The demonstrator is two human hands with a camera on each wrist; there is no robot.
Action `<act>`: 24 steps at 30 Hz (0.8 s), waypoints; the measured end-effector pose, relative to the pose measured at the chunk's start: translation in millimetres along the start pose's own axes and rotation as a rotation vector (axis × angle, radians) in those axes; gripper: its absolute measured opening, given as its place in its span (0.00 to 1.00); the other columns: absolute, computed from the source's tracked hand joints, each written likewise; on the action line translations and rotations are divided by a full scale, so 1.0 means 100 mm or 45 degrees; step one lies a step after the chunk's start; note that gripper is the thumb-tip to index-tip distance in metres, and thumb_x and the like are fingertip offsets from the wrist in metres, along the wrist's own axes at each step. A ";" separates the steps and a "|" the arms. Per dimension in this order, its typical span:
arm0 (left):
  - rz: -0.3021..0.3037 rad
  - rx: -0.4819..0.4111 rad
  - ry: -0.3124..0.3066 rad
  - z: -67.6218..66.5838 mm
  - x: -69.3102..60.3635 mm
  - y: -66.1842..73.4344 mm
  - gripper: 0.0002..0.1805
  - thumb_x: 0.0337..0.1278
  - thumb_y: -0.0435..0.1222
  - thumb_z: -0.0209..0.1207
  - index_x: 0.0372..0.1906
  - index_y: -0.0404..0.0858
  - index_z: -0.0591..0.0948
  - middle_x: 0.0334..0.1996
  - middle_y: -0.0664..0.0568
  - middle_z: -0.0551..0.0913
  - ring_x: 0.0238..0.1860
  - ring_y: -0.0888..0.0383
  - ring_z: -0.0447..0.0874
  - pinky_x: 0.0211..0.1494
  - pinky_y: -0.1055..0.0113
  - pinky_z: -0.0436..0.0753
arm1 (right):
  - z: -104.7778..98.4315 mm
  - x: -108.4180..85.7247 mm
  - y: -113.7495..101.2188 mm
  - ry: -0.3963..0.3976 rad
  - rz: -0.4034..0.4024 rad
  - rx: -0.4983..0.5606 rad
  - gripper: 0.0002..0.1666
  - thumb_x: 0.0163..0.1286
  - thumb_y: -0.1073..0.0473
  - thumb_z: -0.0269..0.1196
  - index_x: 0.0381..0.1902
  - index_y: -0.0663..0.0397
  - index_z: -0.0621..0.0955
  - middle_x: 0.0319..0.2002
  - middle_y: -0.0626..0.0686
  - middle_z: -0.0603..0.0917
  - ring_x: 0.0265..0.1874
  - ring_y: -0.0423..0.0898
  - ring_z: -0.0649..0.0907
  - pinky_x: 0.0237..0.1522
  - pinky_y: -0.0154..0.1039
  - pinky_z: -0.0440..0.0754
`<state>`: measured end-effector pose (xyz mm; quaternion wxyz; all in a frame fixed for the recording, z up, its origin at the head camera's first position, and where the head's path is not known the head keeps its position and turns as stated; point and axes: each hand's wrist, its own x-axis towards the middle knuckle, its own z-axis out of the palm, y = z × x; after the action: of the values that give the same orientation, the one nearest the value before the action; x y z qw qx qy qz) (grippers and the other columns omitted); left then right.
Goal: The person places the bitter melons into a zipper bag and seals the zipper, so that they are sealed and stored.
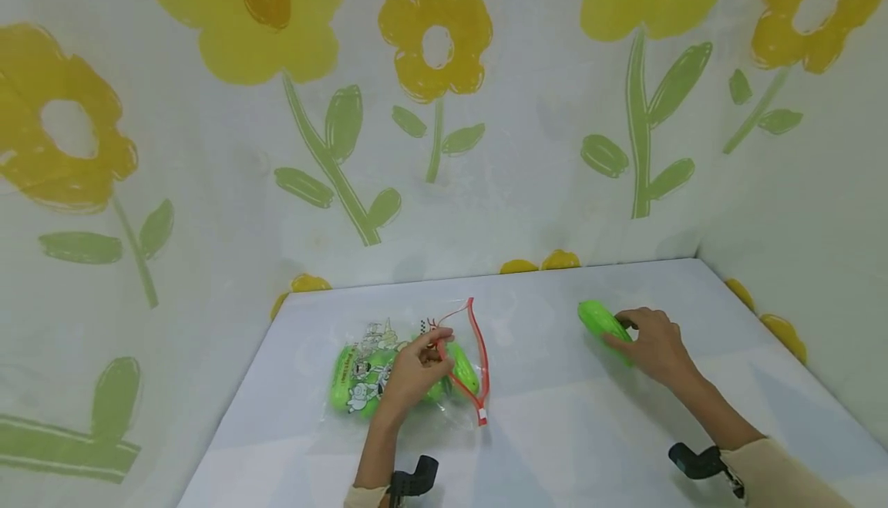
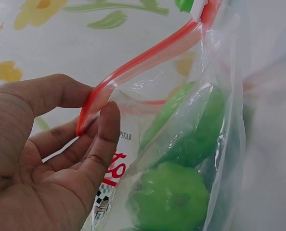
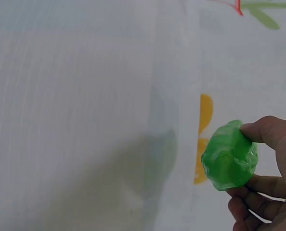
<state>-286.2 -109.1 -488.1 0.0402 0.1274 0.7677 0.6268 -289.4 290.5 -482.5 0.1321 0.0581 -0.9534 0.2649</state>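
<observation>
On the left of the table lies a clear zip bag (image 1: 483, 354) with a red zip edge and cartoon print. Inside it are several glossy green cucumber-shaped pieces (image 2: 169, 197). My left hand (image 1: 415, 373) pinches the red edge (image 2: 148, 55) between thumb and finger, and the bag's mouth stands apart there. To the right, my right hand (image 1: 655, 344) holds another green cucumber (image 1: 598, 317) by its sides, between thumb and fingers. In the right wrist view the end of this cucumber (image 3: 229, 156) looks bumpy and shiny. It appears raised over the table, with a shadow below.
The white table (image 1: 541, 446) meets walls with yellow flower prints at the back and sides. A slider (image 1: 482, 415) sits at the near end of the bag's red zip. Each wrist wears a black camera mount (image 1: 694, 462).
</observation>
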 end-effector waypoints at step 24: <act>0.015 0.029 0.012 0.00 -0.01 -0.02 0.25 0.60 0.31 0.65 0.64 0.43 0.79 0.60 0.45 0.81 0.51 0.51 0.80 0.44 0.70 0.79 | 0.64 -0.01 -0.92 -0.128 -0.030 0.239 0.25 0.61 0.47 0.73 0.49 0.57 0.86 0.43 0.50 0.84 0.46 0.52 0.78 0.42 0.51 0.77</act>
<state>-285.7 -109.7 -490.0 0.0315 0.1292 0.7743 0.6187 -286.0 178.9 -490.6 0.0813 0.0944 -0.9291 0.3481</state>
